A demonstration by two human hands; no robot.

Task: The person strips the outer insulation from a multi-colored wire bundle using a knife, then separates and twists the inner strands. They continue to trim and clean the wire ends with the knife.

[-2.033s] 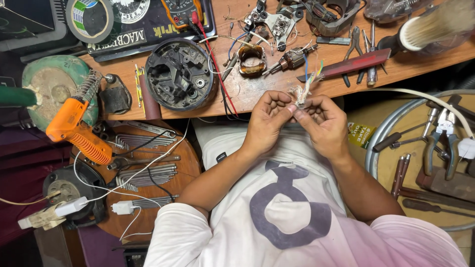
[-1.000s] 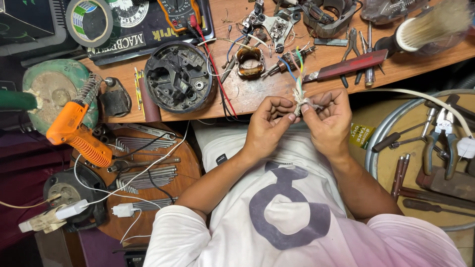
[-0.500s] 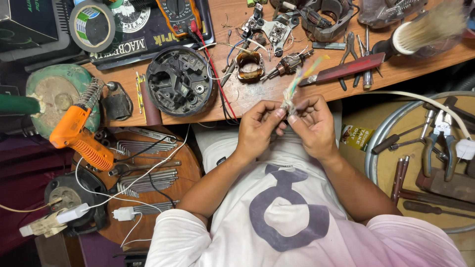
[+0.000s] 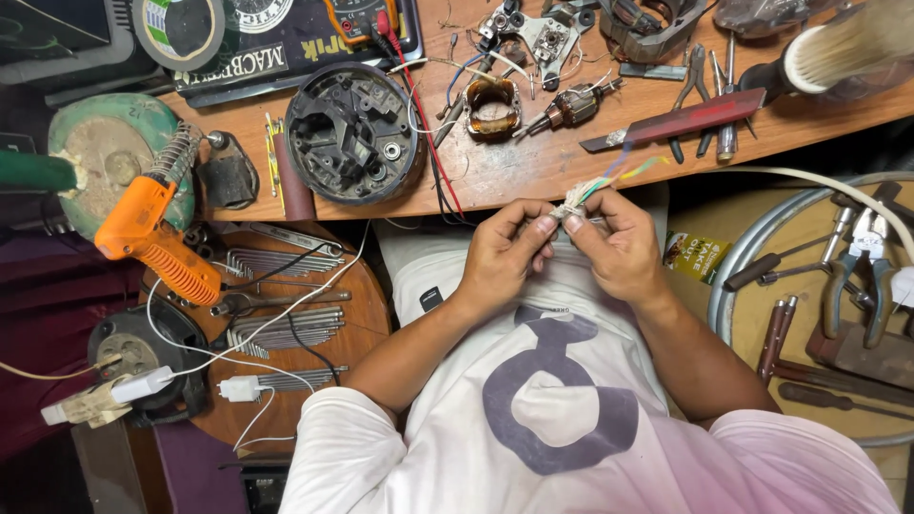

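Observation:
Both my hands meet in front of my chest, just below the wooden workbench [image 4: 533, 176] edge. My left hand [image 4: 505, 252] and my right hand [image 4: 619, 247] pinch a small white-wrapped bundle of coloured wires [image 4: 583, 198] between thumbs and fingertips. Loose green, yellow and purple wire ends fan up and to the right from the bundle. Just beyond my fingers, on the bench, lie a motor armature [image 4: 571, 107] and a copper-wound stator [image 4: 492, 107]. A round black motor housing [image 4: 352, 133] lies on the bench to the left.
An orange heat gun [image 4: 152, 238] rests at the left above a round stool holding wrenches [image 4: 286, 324]. Pliers [image 4: 700, 81], a red-handled tool [image 4: 685, 119] and a brush [image 4: 838, 52] lie on the right of the bench. A round tray with pliers and screwdrivers [image 4: 838, 295] sits at the right.
My hands have shifted slightly left and lower with the wire bundle. The loose wire ends now point more to the right.

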